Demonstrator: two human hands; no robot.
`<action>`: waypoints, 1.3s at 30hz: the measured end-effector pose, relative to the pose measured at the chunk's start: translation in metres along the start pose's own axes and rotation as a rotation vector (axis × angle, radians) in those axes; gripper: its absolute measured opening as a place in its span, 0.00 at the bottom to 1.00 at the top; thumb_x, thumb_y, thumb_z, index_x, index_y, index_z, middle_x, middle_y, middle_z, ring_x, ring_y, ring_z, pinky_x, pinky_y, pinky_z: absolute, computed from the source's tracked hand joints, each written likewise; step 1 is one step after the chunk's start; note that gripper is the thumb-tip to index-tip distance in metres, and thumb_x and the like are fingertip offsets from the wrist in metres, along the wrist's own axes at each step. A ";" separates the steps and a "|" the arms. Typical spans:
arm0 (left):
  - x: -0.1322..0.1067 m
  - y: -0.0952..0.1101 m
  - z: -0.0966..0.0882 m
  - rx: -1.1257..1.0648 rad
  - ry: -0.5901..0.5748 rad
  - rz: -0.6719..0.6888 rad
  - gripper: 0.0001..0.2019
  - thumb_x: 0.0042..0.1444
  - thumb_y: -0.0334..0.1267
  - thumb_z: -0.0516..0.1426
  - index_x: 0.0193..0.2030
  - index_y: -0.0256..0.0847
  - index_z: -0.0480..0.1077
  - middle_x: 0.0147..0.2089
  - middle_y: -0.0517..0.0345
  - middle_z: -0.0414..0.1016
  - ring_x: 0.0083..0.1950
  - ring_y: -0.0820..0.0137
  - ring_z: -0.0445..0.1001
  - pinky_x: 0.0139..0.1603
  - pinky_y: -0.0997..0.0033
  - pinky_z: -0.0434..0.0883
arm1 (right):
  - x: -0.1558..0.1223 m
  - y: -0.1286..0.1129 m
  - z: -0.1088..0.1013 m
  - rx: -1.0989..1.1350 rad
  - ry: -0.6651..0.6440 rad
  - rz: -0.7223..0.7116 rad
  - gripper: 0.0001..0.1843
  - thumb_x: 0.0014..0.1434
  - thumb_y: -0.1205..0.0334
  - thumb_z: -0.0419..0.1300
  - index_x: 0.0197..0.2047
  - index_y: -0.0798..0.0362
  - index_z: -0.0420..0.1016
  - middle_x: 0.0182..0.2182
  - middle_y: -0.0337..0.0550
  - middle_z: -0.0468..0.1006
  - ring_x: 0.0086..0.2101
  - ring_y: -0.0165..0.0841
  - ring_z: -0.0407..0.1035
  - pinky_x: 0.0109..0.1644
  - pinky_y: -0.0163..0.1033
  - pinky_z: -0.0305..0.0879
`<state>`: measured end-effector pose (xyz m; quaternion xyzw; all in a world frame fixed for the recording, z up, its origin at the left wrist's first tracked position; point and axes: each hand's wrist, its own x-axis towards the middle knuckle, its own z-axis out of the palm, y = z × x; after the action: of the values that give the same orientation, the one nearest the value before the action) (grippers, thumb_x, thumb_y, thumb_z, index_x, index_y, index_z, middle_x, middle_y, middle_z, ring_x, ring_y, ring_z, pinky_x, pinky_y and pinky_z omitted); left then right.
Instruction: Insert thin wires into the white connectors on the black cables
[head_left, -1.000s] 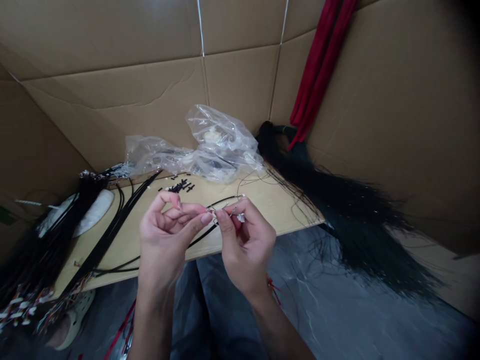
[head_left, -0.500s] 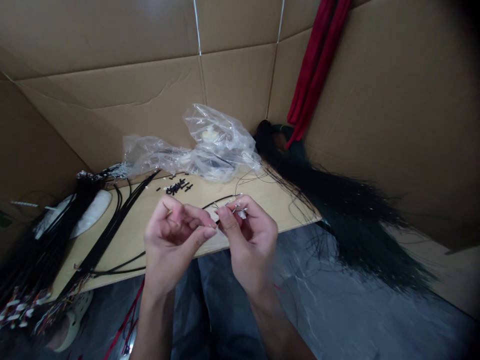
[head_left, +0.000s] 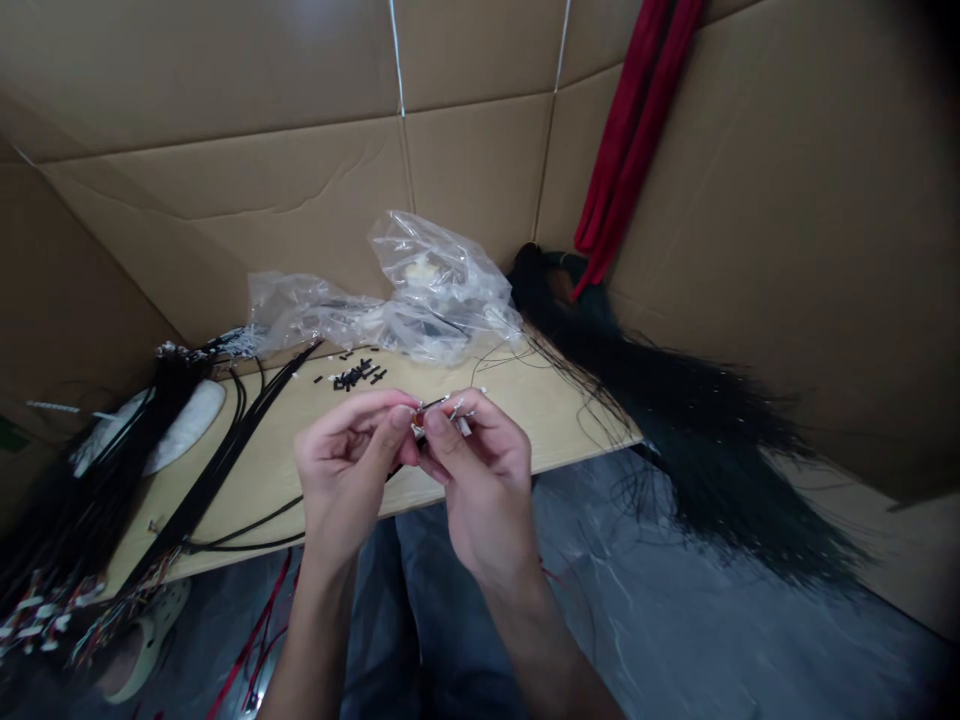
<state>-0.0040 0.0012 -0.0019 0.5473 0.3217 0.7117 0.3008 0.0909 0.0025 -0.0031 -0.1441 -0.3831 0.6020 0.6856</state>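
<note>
Above the front edge of the wooden board, my left hand [head_left: 352, 465] and my right hand [head_left: 484, 470] meet with thumbs and fingers pinched together. Between their fingertips are the thin wires [head_left: 420, 415] at the end of a black cable [head_left: 259, 522]. Small white connectors [head_left: 463, 425] poke out from the fingers of my right hand. Exactly which wire each hand pinches is hidden by the fingertips. Behind my hands lies a pile of short black tube pieces [head_left: 356, 376].
A wooden board [head_left: 570, 440] bears a crumpled clear plastic bag [head_left: 442, 310]. Black cable bundles [head_left: 225, 450] lie at left, some with coloured wire ends. A thick bundle of thin black wires [head_left: 660, 390] hangs over the right edge. Cardboard walls [head_left: 480, 150] and red sleeving [head_left: 637, 130] stand behind.
My left hand has moved right and its fingertips have closed in against those of my right hand. My right hand has shifted slightly left.
</note>
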 end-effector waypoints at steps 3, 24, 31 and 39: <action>-0.002 0.001 -0.001 0.027 0.028 0.041 0.02 0.53 0.35 0.66 0.35 0.42 0.81 0.28 0.60 0.77 0.25 0.78 0.72 0.24 0.83 0.70 | 0.000 0.001 -0.001 0.007 0.026 -0.011 0.12 0.54 0.59 0.68 0.27 0.53 0.71 0.20 0.32 0.66 0.20 0.21 0.57 0.22 0.27 0.56; 0.001 0.009 -0.009 -0.183 -0.068 -0.331 0.09 0.46 0.40 0.70 0.31 0.39 0.79 0.30 0.58 0.75 0.29 0.78 0.71 0.30 0.84 0.70 | -0.005 0.004 0.003 -0.058 0.050 -0.074 0.13 0.57 0.59 0.66 0.27 0.53 0.68 0.21 0.32 0.63 0.22 0.22 0.54 0.23 0.28 0.53; 0.007 0.017 -0.013 -0.161 -0.152 -0.368 0.10 0.45 0.40 0.71 0.29 0.37 0.79 0.28 0.56 0.75 0.26 0.79 0.69 0.25 0.85 0.69 | -0.005 0.004 -0.005 -0.125 0.009 -0.097 0.12 0.58 0.57 0.66 0.29 0.52 0.69 0.21 0.32 0.64 0.22 0.23 0.54 0.23 0.30 0.51; -0.004 0.025 -0.016 -0.082 -0.182 -0.330 0.05 0.54 0.40 0.67 0.33 0.41 0.80 0.27 0.59 0.73 0.28 0.80 0.69 0.30 0.86 0.70 | -0.005 0.003 -0.008 -0.182 -0.034 -0.110 0.10 0.59 0.59 0.66 0.30 0.52 0.71 0.23 0.33 0.65 0.25 0.24 0.56 0.27 0.32 0.53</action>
<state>-0.0206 -0.0198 0.0123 0.5366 0.3493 0.6126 0.4634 0.0945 0.0010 -0.0124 -0.1742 -0.4549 0.5288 0.6950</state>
